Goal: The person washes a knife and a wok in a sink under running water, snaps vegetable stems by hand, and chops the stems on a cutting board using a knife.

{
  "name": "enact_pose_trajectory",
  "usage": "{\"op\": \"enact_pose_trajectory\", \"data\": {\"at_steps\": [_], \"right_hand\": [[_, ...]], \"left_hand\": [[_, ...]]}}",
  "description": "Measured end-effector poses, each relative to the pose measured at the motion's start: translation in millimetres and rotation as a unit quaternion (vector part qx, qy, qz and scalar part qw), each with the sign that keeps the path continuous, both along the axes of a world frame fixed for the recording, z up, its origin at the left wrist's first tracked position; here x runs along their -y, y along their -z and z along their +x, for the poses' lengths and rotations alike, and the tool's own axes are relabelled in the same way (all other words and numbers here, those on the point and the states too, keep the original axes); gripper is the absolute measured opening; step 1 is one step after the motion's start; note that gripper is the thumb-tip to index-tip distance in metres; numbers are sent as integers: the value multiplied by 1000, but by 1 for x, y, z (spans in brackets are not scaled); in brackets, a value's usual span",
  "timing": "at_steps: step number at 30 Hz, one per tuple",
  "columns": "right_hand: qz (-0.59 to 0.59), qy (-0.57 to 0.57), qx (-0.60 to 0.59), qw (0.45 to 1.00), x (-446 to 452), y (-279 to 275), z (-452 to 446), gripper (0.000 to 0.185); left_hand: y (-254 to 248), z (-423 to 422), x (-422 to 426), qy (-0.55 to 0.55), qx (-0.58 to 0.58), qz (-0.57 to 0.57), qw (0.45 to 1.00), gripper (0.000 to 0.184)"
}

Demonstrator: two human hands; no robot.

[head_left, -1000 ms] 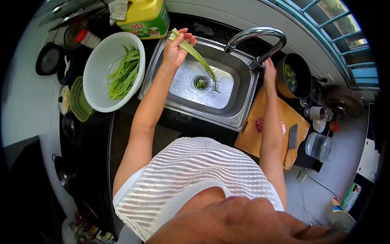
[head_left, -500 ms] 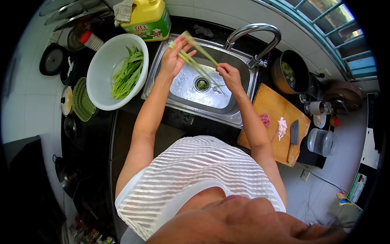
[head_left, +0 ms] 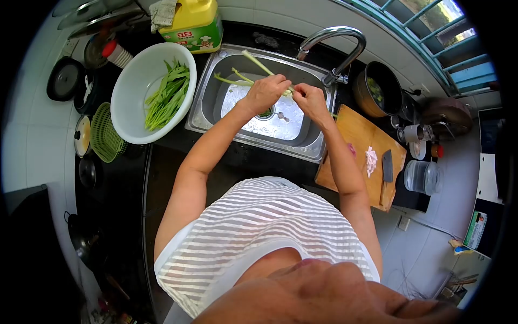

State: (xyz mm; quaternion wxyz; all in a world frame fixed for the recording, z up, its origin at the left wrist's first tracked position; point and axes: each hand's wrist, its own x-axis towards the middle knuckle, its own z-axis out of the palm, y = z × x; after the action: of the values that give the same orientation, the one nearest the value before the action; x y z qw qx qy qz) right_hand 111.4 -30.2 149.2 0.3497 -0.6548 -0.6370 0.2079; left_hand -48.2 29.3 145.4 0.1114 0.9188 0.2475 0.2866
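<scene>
Green stalks (head_left: 258,62) are gripped over the sink (head_left: 302,129) by both hands, the left (head_left: 266,92) curled round the bunch, the right (head_left: 310,101) pinched near it. Leafy greens (head_left: 168,96) are kept in a white bowl (head_left: 127,116) alongside.

We log: 2 hands (head_left: 267,92) | 1 sink (head_left: 247,139) | 1 faucet (head_left: 331,31) | 1 cleaver (head_left: 387,166) | 1 cutting board (head_left: 356,127) | 1 basin (head_left: 131,83) | 1 basket (head_left: 104,135) | 1 jug (head_left: 190,21)
</scene>
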Motion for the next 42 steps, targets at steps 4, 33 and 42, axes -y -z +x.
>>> {"op": "enact_pose_trajectory", "data": {"at_steps": [4,33,42], "right_hand": [[-23,7,-42,999,7,-3,3,18],[-142,-142,-342,918,16,-7,10,11],[-199,-37,-312,928,29,48,43,7]], "left_hand": [[5,1,-4,43,54,20,997,21],[-15,-22,8,107,344,-545,757,6],[-24,-56,-25,52,501,-527,685,10]]}}
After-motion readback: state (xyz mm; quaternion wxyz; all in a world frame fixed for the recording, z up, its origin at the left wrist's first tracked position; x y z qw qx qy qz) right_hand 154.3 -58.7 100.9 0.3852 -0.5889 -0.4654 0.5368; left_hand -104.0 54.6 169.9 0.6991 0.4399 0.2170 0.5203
